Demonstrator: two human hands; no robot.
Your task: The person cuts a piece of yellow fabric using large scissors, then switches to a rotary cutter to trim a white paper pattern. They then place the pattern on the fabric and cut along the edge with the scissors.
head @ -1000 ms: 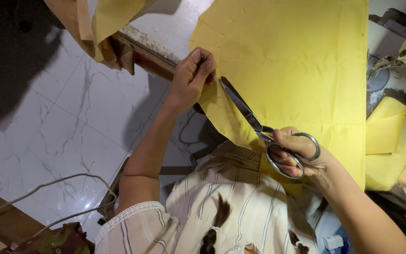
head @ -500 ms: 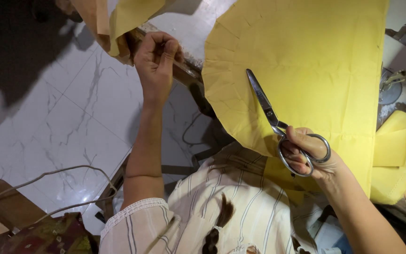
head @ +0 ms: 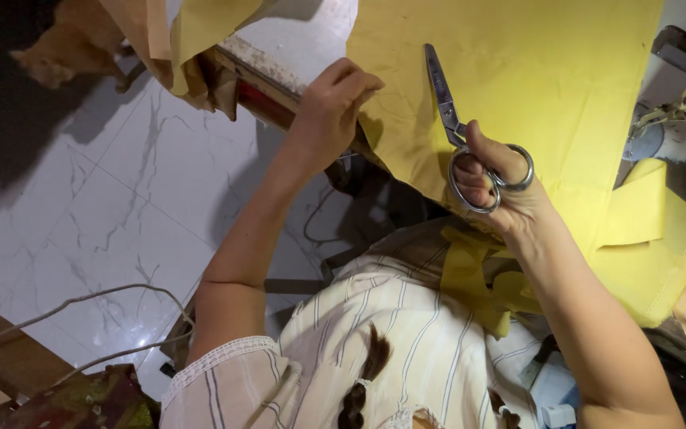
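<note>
Right hand (head: 495, 179) has thumb & fingers through the loops of the steel scissors (head: 460, 135), blades shut, lying flat on the yellow cloth (head: 549, 87) w/ tip pointing away. Left hand (head: 329, 111) pinches the cloth's left edge where it droops off the worktop (head: 295, 44). Plenty of bare cloth ahead of the blades; white marble floor (head: 113, 199) open to the left. Yellow offcuts (head: 653, 230) lie near the right wrist.

Yellow fabric (head: 533, 87) beyond top edge

Single head-worn view, steeply down, close over yellow fabric (head: 549, 87), floor (head: 105, 206) at left
</note>
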